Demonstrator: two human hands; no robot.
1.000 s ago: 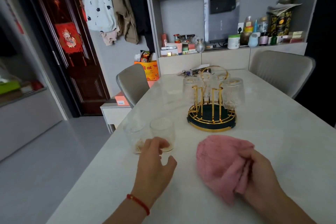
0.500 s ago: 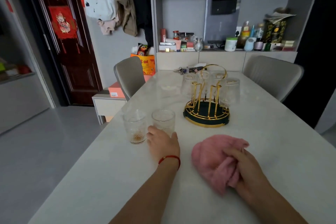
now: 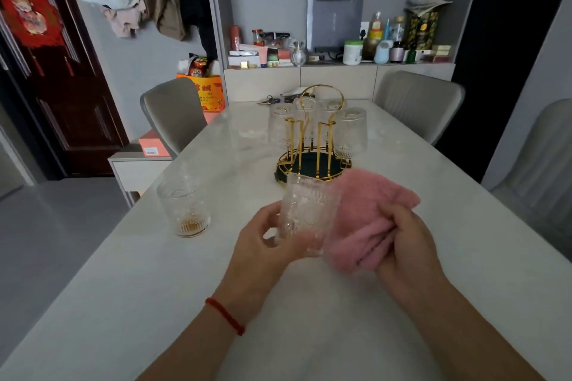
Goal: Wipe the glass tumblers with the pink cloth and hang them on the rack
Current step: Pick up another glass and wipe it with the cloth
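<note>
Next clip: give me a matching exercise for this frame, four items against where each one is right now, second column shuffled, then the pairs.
Items
1. tumbler with brown residue
2. ribbed tumbler
3. pink cloth
4. inverted tumblers

Places
A. hung on the gold rack
B. held in the left hand
C. standing on the table, far left
D. gripped by the right hand

Pairs: 1-C, 2-B, 3-D, 4-A

Pale table [image 3: 464, 257], grey chairs [image 3: 173, 114], dark door [image 3: 62, 96], cluttered shelf [image 3: 340, 63].

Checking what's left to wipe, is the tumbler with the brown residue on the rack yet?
No, that tumbler stands upright on the table, left of the rack.
</note>
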